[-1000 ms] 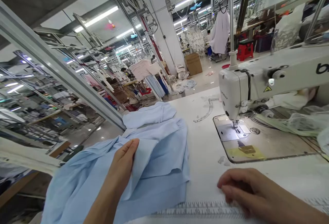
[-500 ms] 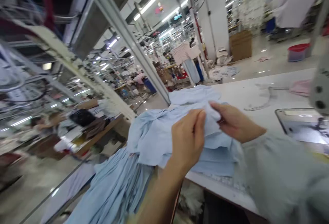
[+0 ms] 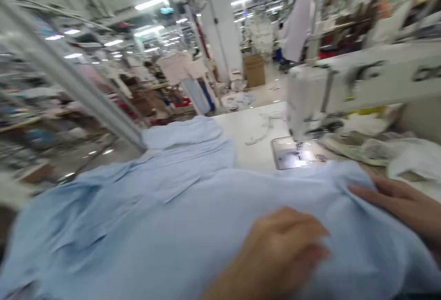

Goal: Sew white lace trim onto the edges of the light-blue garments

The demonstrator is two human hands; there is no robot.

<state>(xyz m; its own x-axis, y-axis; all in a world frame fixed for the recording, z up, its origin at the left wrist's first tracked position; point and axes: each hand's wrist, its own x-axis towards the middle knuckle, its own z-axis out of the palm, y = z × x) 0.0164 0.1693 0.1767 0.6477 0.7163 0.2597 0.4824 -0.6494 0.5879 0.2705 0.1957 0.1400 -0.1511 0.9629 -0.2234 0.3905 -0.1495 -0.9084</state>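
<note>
A broad light blue fabric piece (image 3: 220, 217) lies across the front of the table and spreads toward the sewing machine. At its right end, my right hand (image 3: 403, 201) pinches the cloth between thumb and fingers, and folds run out from the grip. My left hand (image 3: 279, 249) is over the middle of the same piece, fingers partly curled and smeared by motion; whether it grips any cloth cannot be made out. Behind lies a stack of light blue fabric (image 3: 186, 134). The machine's lit needle plate (image 3: 292, 152) is just beyond the cloth.
The sewing machine head (image 3: 306, 100) and its arm reach in from the right. White and greenish cloth (image 3: 413, 155) lies beneath the arm. A metal post (image 3: 79, 88) slants down at the left. A cardboard box (image 3: 254, 70) stands on the floor behind the white tabletop (image 3: 237, 123).
The view has swung right toward the sewing machine. My hands, close together over the stack before, are now farther apart, with the light blue piece spread out between and below them.
</note>
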